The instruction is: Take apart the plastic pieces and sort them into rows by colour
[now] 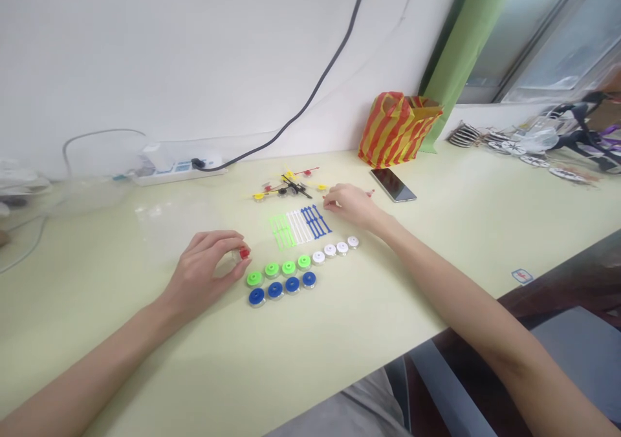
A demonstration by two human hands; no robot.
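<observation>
My left hand [206, 262] pinches a small red-topped disc [244, 253] with a clear rim between thumb and fingertips. My right hand [352, 204] is closed just beyond the blue plastic sticks [315, 222]; a reddish stick [370, 193] pokes out behind it, mostly hidden by the fingers. White sticks [299, 226] and green sticks [282, 231] lie alongside the blue ones. Nearer me, green discs [288, 267] and white discs [330, 250] form one line, with blue discs [275, 289] in front of the green. Farther back sits a pile of assembled black, yellow and red pieces [291, 185].
A phone [393, 185] lies by a red-and-yellow striped bag [400, 130] at the wall. At the back left is a power strip [179, 170] with a black cable [310, 94] rising from it. Clear plastic [169, 220] lies left; various parts [528, 143] clutter the far right.
</observation>
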